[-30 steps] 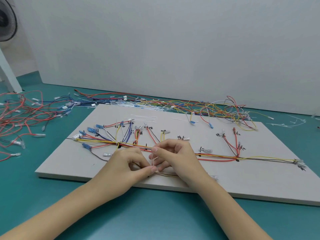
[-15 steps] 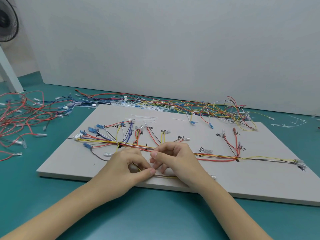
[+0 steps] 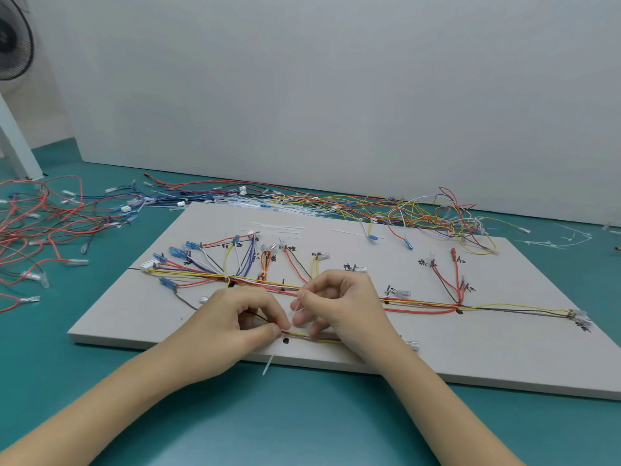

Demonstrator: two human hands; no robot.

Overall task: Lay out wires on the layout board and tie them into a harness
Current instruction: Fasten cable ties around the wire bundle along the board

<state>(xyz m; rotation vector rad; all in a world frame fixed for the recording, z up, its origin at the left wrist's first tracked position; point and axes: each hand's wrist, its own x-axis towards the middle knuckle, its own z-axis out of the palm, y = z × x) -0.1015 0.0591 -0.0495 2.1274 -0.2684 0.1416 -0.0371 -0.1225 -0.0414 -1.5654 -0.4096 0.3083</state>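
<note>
A white layout board [image 3: 437,351] lies on the teal table, with black marks and handwritten labels. Coloured wires [image 3: 420,302] run along it as a trunk with branches fanning up to blue and clear terminals. Near the board's front edge lies a thin yellow and brown wire pair [image 3: 312,337]. My left hand [image 3: 232,324] pinches that pair between thumb and forefinger. My right hand [image 3: 339,304] pinches a white cable tie [image 3: 295,312] just right of it. The tie's tail [image 3: 267,364] sticks out over the board's front edge.
Loose red wires [image 3: 40,230] lie in a heap on the table at the left. A tangle of mixed wires [image 3: 420,210] runs along the board's far edge by the grey wall. Spare white cable ties [image 3: 279,227] rest on the board's far part. A fan [image 3: 13,38] stands at top left.
Both hands stay at the same spot near the board's front edge. My fingers have shifted slightly and the cable tie's tail now shows below the board's front edge.
</note>
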